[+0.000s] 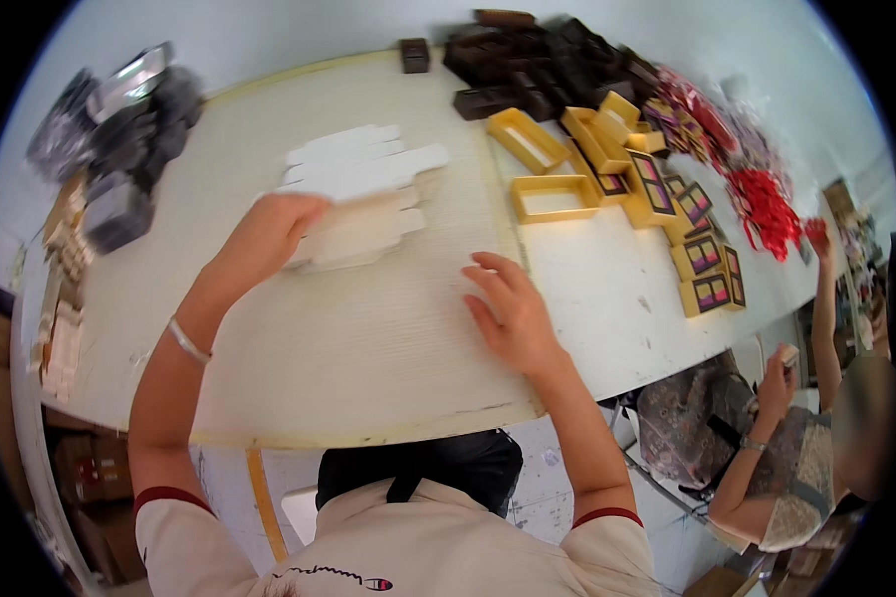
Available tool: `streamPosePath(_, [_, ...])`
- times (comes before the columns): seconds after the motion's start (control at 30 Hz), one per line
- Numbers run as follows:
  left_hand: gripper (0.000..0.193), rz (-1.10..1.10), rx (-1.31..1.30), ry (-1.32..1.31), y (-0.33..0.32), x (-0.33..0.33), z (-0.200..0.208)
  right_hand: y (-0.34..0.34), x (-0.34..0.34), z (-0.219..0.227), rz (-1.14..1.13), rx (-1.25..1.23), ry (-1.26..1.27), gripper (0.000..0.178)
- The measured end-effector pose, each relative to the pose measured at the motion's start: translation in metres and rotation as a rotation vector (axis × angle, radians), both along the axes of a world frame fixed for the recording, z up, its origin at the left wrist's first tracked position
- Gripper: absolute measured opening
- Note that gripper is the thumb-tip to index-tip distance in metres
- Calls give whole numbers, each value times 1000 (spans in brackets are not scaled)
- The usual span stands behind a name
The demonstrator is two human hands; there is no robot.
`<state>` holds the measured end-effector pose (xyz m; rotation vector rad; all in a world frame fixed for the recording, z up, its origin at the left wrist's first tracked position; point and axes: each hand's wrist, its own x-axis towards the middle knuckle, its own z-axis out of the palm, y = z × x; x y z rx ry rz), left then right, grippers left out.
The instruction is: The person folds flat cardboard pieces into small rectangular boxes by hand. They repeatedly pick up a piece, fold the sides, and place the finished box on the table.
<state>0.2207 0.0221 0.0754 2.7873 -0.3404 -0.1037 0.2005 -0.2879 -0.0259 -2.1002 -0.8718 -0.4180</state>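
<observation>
Left hand (267, 231): fingers laid on the near edge of the white blanks (358, 189), tips hidden against the card, so spread or closed cannot be told; a bangle (187, 340) sits on the wrist; the forearm runs back toward 7 o'clock.

Right hand (508, 310): fingers (496, 267) loosely spread and slightly curled, palm down on the bare table (368, 328); it grips nothing; it lies at 4 o'clock from the blanks, well apart from them.

Blanks: flat die-cut white card, stacked and fanned, lying at 12 o'clock from the person, near the table's middle.

At 2 o'clock from the right hand: yellow trays (553, 197), some empty, some filled with coloured palettes (702, 257); beyond them, dark brown boxes (528, 70) at 1 o'clock; red ribbons (767, 209) at 3 o'clock.

At 10 o'clock: grey wrapped packs (119, 139).

At 4 o'clock, off the table: another person (767, 448), holding a small item.
</observation>
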Motion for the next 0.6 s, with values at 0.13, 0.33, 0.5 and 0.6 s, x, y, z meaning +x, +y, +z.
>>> streamPosePath(0.13, [23, -100, 27, -803, 7, -42, 16, 11, -11, 21, -102, 128, -219, 45])
streamPosePath(0.33, [25, -418, 159, -687, -52, -190, -18, 17, -109, 48, 64, -301, -617, 47])
streamPosePath(0.5, [29, -244, -158, -397, -46, -230, -72, 29, -145, -4, 233, -131, -78, 43])
streamPosePath(0.6, [36, -97, -226, -353, -48, -221, -81, 43, -146, -7, 97, -106, 47, 44])
